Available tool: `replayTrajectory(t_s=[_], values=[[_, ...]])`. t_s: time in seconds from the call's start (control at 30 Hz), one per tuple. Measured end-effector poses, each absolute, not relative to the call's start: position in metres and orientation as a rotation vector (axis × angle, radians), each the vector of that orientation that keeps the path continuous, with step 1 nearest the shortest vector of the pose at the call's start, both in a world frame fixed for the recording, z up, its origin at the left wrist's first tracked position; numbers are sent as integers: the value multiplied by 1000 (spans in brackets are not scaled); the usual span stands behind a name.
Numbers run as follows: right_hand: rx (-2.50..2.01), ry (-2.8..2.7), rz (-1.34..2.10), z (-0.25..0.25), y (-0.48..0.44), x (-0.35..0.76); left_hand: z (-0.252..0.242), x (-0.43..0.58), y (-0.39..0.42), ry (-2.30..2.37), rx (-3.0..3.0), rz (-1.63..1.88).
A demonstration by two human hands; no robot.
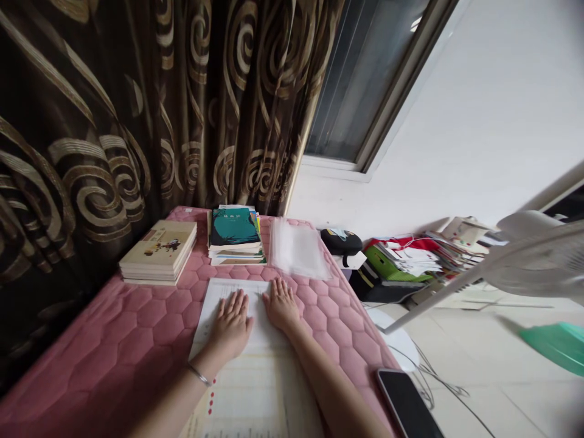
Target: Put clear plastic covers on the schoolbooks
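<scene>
An open book [255, 383] with pale printed pages lies on the pink quilted surface in front of me. My left hand [232, 328] rests flat on the left part of its far page, fingers stretched forward, with a bracelet at the wrist. Near that page's right edge, my right hand [281, 305] also lies flat with fingers spread. Neither hand grips anything. The print is too blurred to read. Just beyond the right hand is a stack of clear plastic sheets or covers [298, 246].
At the back left sits a stack of beige books [159, 249], beside a pile topped by a teal book [236, 226]. A phone [406, 401] lies at the right edge of the pink quilted surface [155, 325]. A white fan [538, 255] stands on the right, with cables on the floor.
</scene>
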State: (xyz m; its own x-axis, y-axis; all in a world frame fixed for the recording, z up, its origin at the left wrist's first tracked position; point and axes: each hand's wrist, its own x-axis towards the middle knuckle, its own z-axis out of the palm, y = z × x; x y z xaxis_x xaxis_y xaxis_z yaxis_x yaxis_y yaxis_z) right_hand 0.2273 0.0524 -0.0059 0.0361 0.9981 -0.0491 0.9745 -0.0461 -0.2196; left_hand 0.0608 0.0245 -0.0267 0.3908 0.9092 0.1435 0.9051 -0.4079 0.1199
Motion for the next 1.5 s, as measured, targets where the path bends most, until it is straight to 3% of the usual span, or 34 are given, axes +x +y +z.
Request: replayTrajectory(t_s=[0.13,0.33,0.67,0.9,1.1,1.5], values=[[-2200,-2065,239,-10,51,237,-21,82,35,1851,2441,252],[-2232,-2098,226,-17,54,234,-9,116,53,1702,2449,315],[-2243,-2087,226,-15,53,234,-9,11,63,2043,2349,161],[-2298,-2088,251,4,54,213,-12,8,64,2081,2372,197],[-1895,-2275,438,7,54,157,-9,9,62,2085,2384,192],[-2244,-2047,255,-10,46,234,3,40,65,2103,2242,186]])
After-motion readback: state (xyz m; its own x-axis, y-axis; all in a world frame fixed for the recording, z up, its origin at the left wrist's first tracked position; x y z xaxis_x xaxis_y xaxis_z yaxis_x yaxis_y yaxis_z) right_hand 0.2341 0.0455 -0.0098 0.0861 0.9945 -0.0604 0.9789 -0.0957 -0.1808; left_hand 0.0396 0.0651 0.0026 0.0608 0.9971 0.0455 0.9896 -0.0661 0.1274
